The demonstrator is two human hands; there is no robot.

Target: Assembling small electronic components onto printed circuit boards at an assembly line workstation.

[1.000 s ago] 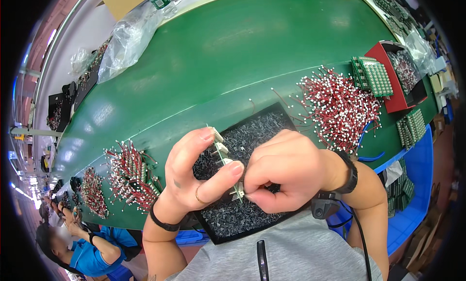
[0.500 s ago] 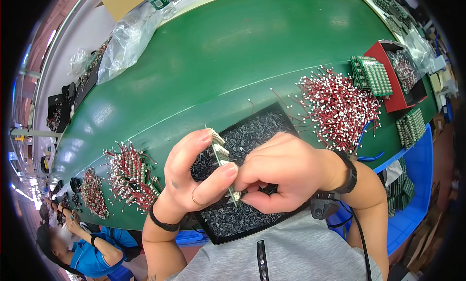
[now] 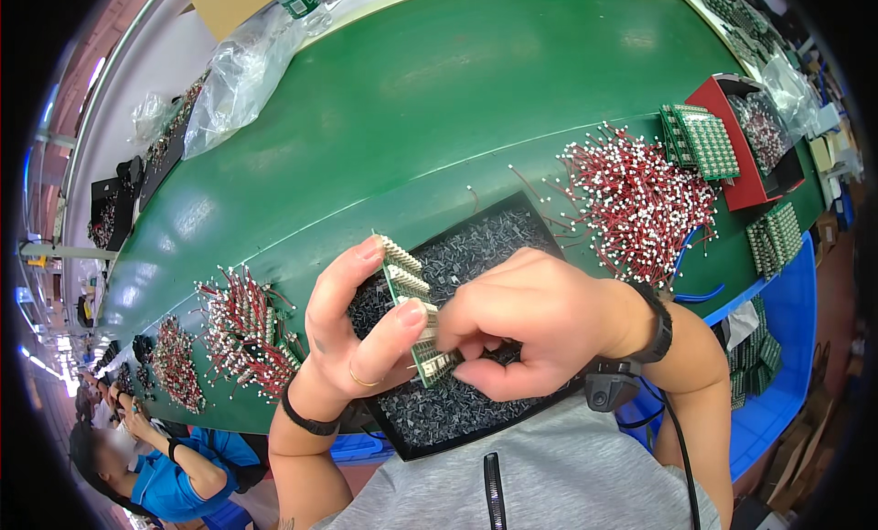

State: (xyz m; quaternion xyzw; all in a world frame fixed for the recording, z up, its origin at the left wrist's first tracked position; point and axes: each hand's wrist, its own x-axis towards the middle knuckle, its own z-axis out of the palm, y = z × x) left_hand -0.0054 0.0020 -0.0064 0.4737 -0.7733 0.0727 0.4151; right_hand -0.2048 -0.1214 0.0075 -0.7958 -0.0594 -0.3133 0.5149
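Note:
My left hand (image 3: 352, 324) grips a green circuit board (image 3: 402, 292) by its edges, fingers at the top end and thumb across the face. Rows of white connectors cover the board, which stands tilted. Close beside its lower end, my right hand (image 3: 526, 320) is closed in a pinch with the fingers curled. Whatever sits between those fingertips is hidden. Beneath both hands lies a black tray (image 3: 389, 431) full of small dark grey pieces (image 3: 476, 420).
Red wires with white plugs (image 3: 631, 201) are heaped at right, near stacked boards (image 3: 704, 144) and a red box (image 3: 722, 118). More wired boards (image 3: 242, 333) lie at left. A blue bin (image 3: 777, 393) stands at lower right. Another person (image 3: 174, 471) sits at far left.
My left hand has shifted slightly left and turned the board, so more of its connector face shows. The gap between board and right fingertips changed a little; the right hand stays nearly in place.

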